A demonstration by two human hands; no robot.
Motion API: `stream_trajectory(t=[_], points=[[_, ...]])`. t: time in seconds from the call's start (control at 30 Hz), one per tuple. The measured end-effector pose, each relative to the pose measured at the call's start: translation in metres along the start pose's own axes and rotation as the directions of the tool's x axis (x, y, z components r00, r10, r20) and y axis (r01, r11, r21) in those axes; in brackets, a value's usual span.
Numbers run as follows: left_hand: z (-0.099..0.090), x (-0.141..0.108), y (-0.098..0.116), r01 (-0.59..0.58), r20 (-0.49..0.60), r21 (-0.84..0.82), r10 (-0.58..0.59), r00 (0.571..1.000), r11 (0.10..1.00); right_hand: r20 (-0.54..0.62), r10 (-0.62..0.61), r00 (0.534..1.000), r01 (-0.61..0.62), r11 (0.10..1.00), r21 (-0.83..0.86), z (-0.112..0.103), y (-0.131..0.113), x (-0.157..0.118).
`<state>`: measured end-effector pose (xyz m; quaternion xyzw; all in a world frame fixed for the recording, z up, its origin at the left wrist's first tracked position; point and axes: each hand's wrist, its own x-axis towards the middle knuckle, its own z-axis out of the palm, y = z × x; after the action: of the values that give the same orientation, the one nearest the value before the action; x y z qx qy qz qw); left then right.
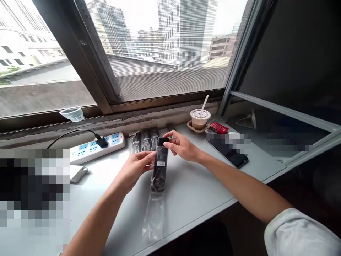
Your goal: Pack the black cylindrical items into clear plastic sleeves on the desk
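A long black item in a clear plastic sleeve (160, 170) is held upright over the table, a small white label on its front. My left hand (140, 165) pinches its left edge between thumb and fingers. At the top right, my right hand (181, 145) closes its thumb and fingers on the dark upper end. The sleeve's loose, see-through part hangs below the item. Behind my hands, several similar black items in plastic (145, 141) lie side by side near the wall.
A white power strip (97, 147) with a black plug and cable sits at the left. A drink cup (199, 119) in a cardboard holder, a red box (218, 127) and a black phone (229, 151) are at the right. A clear cup (72, 114) rests by the window.
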<state>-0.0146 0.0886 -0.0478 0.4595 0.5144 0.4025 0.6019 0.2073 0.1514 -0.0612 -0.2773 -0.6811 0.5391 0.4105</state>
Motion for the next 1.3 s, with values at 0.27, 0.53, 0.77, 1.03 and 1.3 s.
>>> stream_trajectory(t=[0.27, 0.53, 0.77, 1.03, 1.3], points=[[0.007, -0.004, 0.003, -0.081, -0.063, 0.007, 0.081, 0.995, 0.997, 0.143, -0.037, 0.989, 0.066, 0.976, -0.206, 0.002, -0.003, -0.004], [0.011, -0.006, 0.002, -0.134, -0.085, -0.022, 0.131, 0.988, 0.991, 0.128, 0.076, 0.989, -0.061, 0.992, -0.114, 0.004, 0.003, -0.005], [0.009, -0.006, 0.001, -0.163, -0.062, -0.072, 0.159, 0.985, 0.984, 0.006, 0.183, 0.983, -0.183, 0.977, 0.112, 0.005, -0.002, -0.001], [0.010, -0.003, 0.000, -0.189, -0.178, -0.257, 0.146, 0.973, 0.948, 0.418, 0.317, 0.851, -0.410, 0.899, 0.153, 0.005, -0.001, -0.008], [-0.001, -0.005, 0.002, -0.075, 0.002, -0.117, 0.075, 0.997, 0.990, 0.282, 0.310, 0.908, -0.356, 0.926, 0.127, 0.003, -0.002, -0.007]])
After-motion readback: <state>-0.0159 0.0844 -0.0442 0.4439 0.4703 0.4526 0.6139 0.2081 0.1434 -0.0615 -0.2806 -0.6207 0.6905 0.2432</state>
